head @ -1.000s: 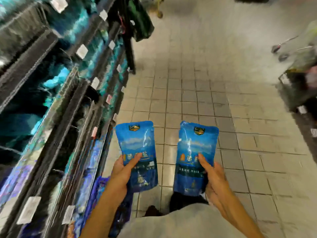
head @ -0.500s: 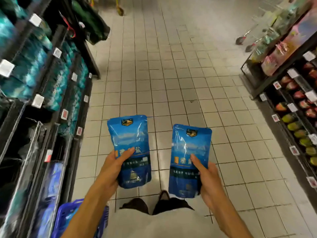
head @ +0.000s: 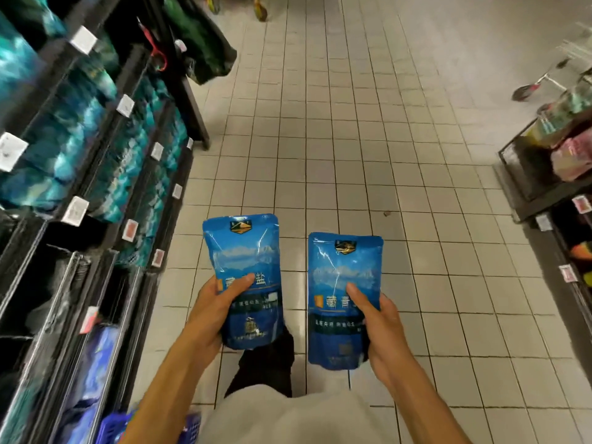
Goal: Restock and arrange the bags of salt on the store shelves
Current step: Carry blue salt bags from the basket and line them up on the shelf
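Observation:
I hold two blue bags of salt upright over the tiled aisle floor. My left hand [head: 213,310] grips the left salt bag [head: 243,251] by its lower half, thumb across the front. My right hand [head: 381,328] grips the right salt bag [head: 339,277] the same way, a little lower and nearer to me. The dark store shelves [head: 105,168] run along my left, their upper tiers filled with teal and blue bags. Lower tiers hold darker, blurred goods.
A blue plastic basket [head: 112,427] sits on the floor by my left leg. A second shelf unit [head: 538,187] with colourful packets stands at the right. A small scooter [head: 541,81] lies far right. Dark bags [head: 198,36] hang at the left shelf's far end.
The view has swung to the right, away from the left shelves and along the aisle. Both hands keep their bags; the left bag now sits slightly higher than the right.

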